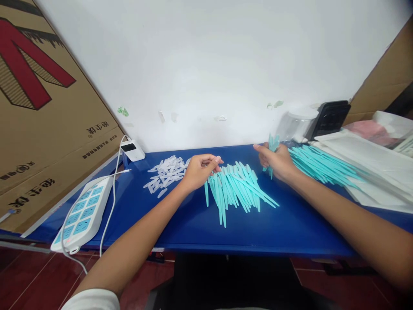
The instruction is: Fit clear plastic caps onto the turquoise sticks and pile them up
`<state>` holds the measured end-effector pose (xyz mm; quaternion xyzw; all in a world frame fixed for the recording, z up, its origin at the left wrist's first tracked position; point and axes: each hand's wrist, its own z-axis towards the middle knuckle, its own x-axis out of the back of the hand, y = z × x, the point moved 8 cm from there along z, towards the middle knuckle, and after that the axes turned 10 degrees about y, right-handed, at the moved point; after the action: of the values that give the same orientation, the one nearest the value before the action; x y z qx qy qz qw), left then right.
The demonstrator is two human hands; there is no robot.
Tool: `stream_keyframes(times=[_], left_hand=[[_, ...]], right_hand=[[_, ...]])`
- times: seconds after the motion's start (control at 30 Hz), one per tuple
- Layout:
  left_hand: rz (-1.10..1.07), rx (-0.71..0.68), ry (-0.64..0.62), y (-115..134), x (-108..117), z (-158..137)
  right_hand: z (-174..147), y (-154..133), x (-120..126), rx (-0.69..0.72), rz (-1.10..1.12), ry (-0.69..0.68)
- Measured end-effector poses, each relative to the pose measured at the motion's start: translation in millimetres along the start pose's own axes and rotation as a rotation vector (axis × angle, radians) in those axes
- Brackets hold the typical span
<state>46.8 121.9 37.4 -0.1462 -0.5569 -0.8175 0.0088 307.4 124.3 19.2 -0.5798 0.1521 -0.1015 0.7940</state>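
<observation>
My right hand [277, 160] is closed around a small bunch of turquoise tapered plastic sticks [274, 143], held upright above the blue table. Left of it lies a loose pile of similar turquoise sticks [234, 187], some pointing toward the front edge. At that pile's upper left, my left hand [204, 170] has its fingers curled and the thumb close to the fingertips. Whatever it pinches, if anything, is hidden. Just beyond the left hand is a heap of small translucent whitish plastic pieces [166, 172]. Another turquoise stick pile [322, 165] lies beside the right forearm.
A white power strip [82, 211] and cable lie at left, near a small white device [133, 150] and a large cardboard box [48, 129]. Back right holds a clear lidded jar [298, 125], a black stand [332, 116] and white packets [380, 159]. A wall closes the back.
</observation>
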Motion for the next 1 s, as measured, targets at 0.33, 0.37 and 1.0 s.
stream_keyframes(times=[0.33,0.37,1.0], left_hand=[[0.002,0.006,-0.014,2.1,-2.1,-2.0],[0.004,0.006,-0.016,2.1,-2.1,-2.0],[0.072,-0.043,-0.061,1.4,-5.7,-4.4]], right_hand=[[-0.8,-11.1,-5.5,-0.046,0.148,-0.067],[-1.1,-14.9,-6.5,-0.050,0.179,-0.094],[-3.1,-50.9,-1.4,-0.160,0.280,-0.169]])
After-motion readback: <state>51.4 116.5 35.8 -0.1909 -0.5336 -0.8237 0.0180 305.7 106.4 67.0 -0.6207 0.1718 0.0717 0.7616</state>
